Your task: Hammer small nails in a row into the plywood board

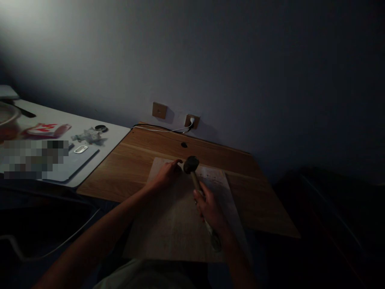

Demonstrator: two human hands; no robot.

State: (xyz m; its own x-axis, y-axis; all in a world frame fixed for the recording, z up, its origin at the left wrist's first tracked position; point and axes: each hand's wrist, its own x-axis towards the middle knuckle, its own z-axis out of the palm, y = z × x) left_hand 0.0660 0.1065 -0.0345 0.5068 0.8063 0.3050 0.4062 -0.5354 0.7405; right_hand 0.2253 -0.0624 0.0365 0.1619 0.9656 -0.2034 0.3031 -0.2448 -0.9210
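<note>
Hammer (192, 167) clasped in right hand's (210, 208) closed grip, forearm angled inward; left hand (167, 174) on board (168, 228), grip curled, contents unclear

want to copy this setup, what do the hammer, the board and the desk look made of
Hammer: dark rounded head, rubber or metal, too dim to tell; pale handle, probably wood. Board: pale, matte, faint grain, likely plywood. Desk: warm brown wood or veneer, with visible grain bands.
</note>
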